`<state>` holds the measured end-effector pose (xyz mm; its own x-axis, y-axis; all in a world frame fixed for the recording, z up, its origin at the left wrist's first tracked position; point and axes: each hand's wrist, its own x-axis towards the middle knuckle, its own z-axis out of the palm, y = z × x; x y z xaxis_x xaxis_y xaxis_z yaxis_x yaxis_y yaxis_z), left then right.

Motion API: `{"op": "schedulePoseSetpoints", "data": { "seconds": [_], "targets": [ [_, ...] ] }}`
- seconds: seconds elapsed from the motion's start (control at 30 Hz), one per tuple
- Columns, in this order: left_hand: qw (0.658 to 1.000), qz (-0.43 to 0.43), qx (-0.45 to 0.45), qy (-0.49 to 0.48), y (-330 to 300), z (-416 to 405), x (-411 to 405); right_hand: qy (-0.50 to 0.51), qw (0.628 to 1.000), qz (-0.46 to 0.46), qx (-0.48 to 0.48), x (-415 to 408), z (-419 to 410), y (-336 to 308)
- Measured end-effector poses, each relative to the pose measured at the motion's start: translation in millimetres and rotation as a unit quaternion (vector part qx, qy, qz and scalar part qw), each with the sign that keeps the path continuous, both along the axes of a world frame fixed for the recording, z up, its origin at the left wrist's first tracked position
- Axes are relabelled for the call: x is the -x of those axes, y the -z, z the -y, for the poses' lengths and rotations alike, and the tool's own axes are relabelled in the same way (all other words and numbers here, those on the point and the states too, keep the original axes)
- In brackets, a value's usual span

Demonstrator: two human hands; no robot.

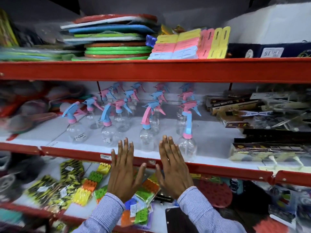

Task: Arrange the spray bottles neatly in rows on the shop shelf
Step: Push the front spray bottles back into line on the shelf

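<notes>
A person's left hand (pixel 123 172) and right hand (pixel 173 169) are hovering flat, fingers spread and holding nothing, at the shelf (pixel 218 169) front edge, seemingly to square up the spray bottles (pixel 146 126) standing behind in loose rows; their stickers are reading too blurred.

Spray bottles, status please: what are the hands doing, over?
Left hand, right hand open, flat, empty. Spray bottles upright in rough rows on middle shelf. Nothing blocking.
</notes>
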<state>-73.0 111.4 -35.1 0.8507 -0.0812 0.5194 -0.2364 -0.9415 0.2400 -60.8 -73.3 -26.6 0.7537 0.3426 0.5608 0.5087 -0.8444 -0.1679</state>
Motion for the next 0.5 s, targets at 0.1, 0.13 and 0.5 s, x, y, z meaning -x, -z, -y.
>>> {"op": "schedulePoseSetpoints", "data": {
  "seconds": [0.1, 0.13, 0.5],
  "targets": [
    [0.999, -0.021, 0.008, 0.027, 3.2, -18.3, -16.9, 0.018, 0.999, -0.025, -0.022, -16.4, -21.9, 0.1],
    [0.999, -0.03, 0.012, 0.041, 4.4, -22.0, -22.9, 0.024, 0.998, -0.038, -0.038, -20.7, -26.9, 0.4],
    [0.963, -0.107, 0.189, 0.16, -6.5, -34.4, -67.7, 0.085, 0.949, -0.2, -0.23, -56.1, -51.1, -15.0]
  ]
}}
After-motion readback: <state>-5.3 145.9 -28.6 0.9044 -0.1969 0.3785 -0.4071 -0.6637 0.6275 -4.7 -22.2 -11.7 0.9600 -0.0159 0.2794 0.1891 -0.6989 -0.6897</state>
